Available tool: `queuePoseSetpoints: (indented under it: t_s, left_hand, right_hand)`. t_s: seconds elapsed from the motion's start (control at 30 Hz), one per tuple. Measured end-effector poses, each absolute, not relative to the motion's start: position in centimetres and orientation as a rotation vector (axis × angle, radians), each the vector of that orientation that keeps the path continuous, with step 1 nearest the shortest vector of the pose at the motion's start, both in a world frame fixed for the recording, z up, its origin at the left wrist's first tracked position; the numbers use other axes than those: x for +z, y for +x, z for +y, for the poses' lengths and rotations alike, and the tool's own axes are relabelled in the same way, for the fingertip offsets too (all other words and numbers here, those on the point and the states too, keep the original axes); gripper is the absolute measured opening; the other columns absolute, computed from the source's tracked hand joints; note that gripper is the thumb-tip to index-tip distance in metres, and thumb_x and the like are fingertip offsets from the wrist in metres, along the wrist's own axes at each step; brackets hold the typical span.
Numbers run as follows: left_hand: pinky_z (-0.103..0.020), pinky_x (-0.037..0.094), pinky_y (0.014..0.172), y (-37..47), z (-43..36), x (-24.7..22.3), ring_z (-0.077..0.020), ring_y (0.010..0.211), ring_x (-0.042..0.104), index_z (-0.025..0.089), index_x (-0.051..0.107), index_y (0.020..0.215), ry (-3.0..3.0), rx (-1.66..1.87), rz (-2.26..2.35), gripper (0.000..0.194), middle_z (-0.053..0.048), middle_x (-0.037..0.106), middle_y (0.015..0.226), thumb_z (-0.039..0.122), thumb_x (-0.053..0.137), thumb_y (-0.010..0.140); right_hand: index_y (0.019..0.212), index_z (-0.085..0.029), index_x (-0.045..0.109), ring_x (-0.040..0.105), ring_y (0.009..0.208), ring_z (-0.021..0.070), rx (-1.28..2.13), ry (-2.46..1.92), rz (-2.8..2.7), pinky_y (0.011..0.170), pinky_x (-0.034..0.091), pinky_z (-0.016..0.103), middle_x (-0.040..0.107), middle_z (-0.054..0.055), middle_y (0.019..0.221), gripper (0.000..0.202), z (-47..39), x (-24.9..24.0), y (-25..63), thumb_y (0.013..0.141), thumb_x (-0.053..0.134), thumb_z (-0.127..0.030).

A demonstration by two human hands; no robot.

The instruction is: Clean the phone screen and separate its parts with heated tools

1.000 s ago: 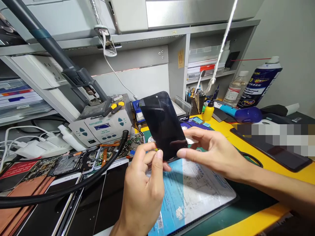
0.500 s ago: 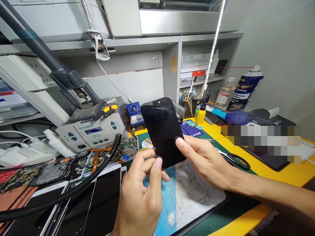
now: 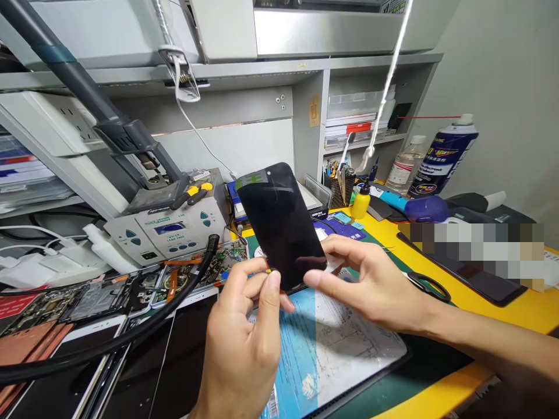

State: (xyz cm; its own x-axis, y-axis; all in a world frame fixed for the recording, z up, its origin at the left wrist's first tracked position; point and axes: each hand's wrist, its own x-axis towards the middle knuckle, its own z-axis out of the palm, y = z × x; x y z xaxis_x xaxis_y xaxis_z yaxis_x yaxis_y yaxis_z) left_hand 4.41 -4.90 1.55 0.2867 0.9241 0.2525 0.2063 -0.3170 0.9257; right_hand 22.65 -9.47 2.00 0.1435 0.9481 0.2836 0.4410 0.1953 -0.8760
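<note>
Black phone (image 3: 282, 224) in left hand (image 3: 242, 331), station (image 3: 170, 230) lettered "QUICK LEAD FREE"

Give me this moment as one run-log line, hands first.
Left hand: holds dark screen by lower left | Right hand: thumb over lower right corner, contact unclear | Screen: tilted, above blue-and-white sheet

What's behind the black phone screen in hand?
Past the black phone screen: white back panel above, blue-and-white sheet below. Something white shows by the right hand, too hidden to identify. The screen's rear face and anything directly behind are covered.
</note>
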Motion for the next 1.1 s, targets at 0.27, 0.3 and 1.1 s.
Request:
queuePoseSetpoints:
  t_s: [0.27, 0.3, 1.1]
  left_hand:
    - [-0.022, 0.032, 0.045, 5.2, -5.6, 1.6, -0.0138, 0.062, 0.062, 0.026, 0.056, 0.102, 1.668, 1.083, 1.075, 0.022, 0.005, 0.065, 0.061, 0.045, 0.059, 0.092]
    - [-0.022, 0.031, 0.044, 5.1, -5.7, 1.7, -0.0137, 0.062, 0.062, 0.026, 0.056, 0.103, 1.667, 1.075, 1.08, 0.022, 0.005, 0.065, 0.061, 0.045, 0.059, 0.093]
    - [-0.023, 0.045, 0.062, 4.0, -4.2, 0.9, -0.0117, 0.062, 0.061, 0.026, 0.053, 0.104, 1.733, 1.015, 1.021, 0.023, 0.008, 0.068, 0.063, 0.048, 0.056, 0.095]
  right_hand:
    - [0.068, -0.022, 0.054, 0.04, 0.061, 0.0141, 0.719, -1.404, -1.394, 0.055, 0.033, 0.028, 0.047, -0.004, 0.066, 0.039, -9.6, 1.8, 22.4, 0.094, 0.061, -0.05]
    - [0.065, -0.022, 0.048, 0.034, 0.059, 0.013, 0.742, -1.395, -1.385, 0.053, 0.029, 0.028, 0.04, -0.005, 0.063, 0.044, -9.6, 1.9, 22.5, 0.096, 0.058, -0.051]
    - [0.069, -0.019, 0.056, 0.044, 0.063, 0.0112, 0.972, -1.326, -1.318, 0.059, 0.044, 0.024, 0.045, -0.005, 0.067, 0.039, -9.6, 2.0, 22.8, 0.093, 0.065, -0.049]
